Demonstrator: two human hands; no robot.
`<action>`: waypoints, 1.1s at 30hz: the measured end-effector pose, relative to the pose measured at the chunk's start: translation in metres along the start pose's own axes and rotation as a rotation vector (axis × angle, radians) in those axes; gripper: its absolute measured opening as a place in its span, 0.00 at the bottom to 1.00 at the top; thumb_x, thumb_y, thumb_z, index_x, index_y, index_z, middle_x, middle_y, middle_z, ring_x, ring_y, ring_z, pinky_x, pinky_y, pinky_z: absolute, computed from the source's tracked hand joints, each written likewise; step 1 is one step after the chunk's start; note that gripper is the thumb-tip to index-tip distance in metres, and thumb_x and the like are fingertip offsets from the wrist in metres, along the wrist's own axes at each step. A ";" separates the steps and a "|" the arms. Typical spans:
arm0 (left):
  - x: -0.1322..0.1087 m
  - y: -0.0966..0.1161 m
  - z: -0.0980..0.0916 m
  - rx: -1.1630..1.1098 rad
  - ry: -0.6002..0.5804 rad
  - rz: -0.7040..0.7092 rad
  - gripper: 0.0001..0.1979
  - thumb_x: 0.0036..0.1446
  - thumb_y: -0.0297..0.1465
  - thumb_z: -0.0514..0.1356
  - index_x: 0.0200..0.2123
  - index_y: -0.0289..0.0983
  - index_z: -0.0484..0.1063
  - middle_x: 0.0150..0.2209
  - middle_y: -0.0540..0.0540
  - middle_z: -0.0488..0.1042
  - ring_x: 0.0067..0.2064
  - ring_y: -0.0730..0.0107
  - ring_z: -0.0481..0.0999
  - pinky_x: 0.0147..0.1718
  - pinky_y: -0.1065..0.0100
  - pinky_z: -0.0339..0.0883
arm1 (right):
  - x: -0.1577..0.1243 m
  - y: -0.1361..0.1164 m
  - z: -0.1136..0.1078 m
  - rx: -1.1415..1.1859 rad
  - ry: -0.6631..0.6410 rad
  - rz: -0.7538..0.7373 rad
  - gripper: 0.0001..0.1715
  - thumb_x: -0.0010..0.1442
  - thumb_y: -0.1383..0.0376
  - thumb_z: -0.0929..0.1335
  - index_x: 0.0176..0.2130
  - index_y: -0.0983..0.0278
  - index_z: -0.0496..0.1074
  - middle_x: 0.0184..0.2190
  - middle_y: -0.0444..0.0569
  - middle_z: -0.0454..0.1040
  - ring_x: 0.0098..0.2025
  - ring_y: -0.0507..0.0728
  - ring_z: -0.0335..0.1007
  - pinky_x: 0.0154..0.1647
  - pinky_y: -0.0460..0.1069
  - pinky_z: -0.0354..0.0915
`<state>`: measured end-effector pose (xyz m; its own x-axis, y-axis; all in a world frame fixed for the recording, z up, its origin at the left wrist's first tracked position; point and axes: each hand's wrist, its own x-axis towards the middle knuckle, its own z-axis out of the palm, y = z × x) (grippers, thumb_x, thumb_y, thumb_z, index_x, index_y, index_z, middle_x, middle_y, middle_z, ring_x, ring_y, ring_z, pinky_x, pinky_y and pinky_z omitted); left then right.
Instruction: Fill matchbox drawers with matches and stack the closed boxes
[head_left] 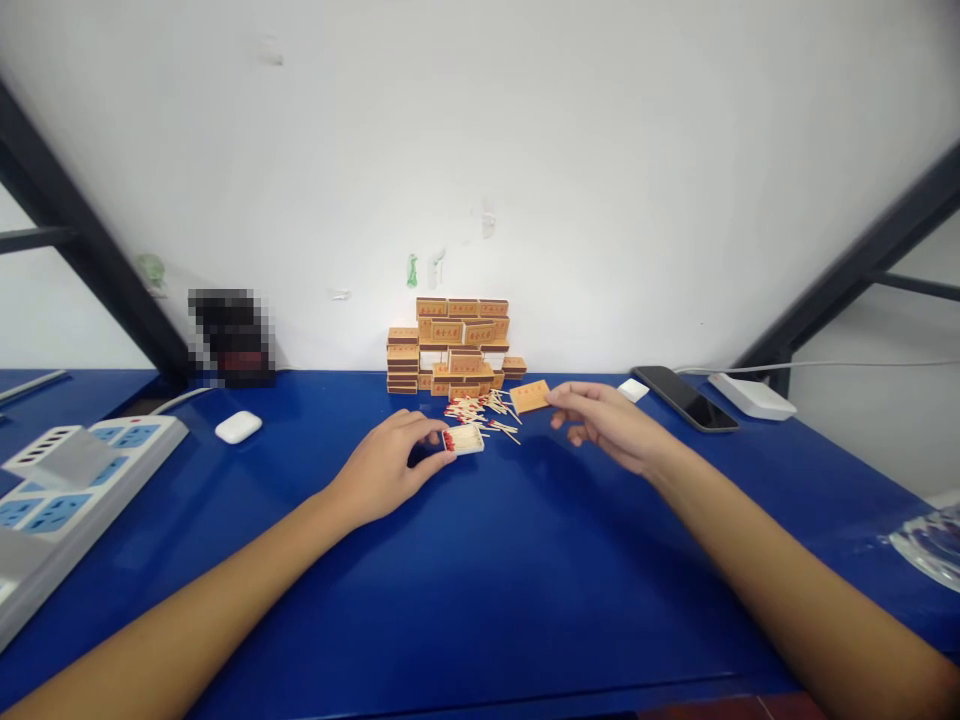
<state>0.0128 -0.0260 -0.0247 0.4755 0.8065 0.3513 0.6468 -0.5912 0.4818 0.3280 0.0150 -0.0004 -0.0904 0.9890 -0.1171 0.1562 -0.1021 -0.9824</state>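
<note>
My left hand [391, 452] grips the left end of a white matchbox tray [465, 440] between thumb and fingers. Red-tipped matches lie inside that tray, their heads toward the hand. Off to the right, my right hand [604, 422] pinches the orange matchbox sleeve [530, 397] by its right edge, held above the table and apart from the tray. Loose matches [480, 408] are scattered in a heap between the two hands, just behind the tray. Behind them stands a stack of orange matchboxes [463, 332], built up in several layers near the wall.
On the blue table [480, 600], a power strip [97, 470] and a white earbud case [238, 427] lie to the left. A phone [684, 398], a white box [752, 396] and a small white square [633, 390] lie right. Clear glassware [930, 548] sits at the right edge.
</note>
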 end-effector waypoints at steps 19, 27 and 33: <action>0.003 -0.001 0.004 -0.088 0.172 -0.070 0.18 0.64 0.37 0.68 0.57 0.44 0.78 0.41 0.50 0.86 0.43 0.61 0.84 0.46 0.60 0.75 | -0.018 0.020 0.036 -0.003 -0.193 -0.104 0.22 0.59 0.46 0.76 0.36 0.62 0.77 0.33 0.51 0.80 0.26 0.51 0.69 0.19 0.46 0.63; 0.003 0.000 0.003 -0.108 0.157 -0.105 0.18 0.64 0.39 0.68 0.56 0.43 0.79 0.42 0.49 0.86 0.44 0.60 0.83 0.48 0.58 0.75 | -0.022 0.021 0.038 -0.020 -0.164 -0.151 0.23 0.57 0.46 0.77 0.35 0.61 0.73 0.30 0.48 0.80 0.25 0.52 0.71 0.19 0.47 0.66; 0.003 0.001 0.004 -0.155 0.162 -0.119 0.19 0.63 0.39 0.68 0.56 0.43 0.79 0.40 0.49 0.85 0.42 0.61 0.84 0.47 0.59 0.77 | -0.022 0.021 0.037 -0.046 -0.202 -0.162 0.22 0.60 0.46 0.75 0.35 0.60 0.73 0.28 0.47 0.80 0.23 0.51 0.71 0.19 0.47 0.66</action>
<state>0.0172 -0.0242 -0.0269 0.2917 0.8678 0.4023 0.5879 -0.4944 0.6403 0.2966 -0.0132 -0.0239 -0.3121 0.9500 0.0095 0.1681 0.0651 -0.9836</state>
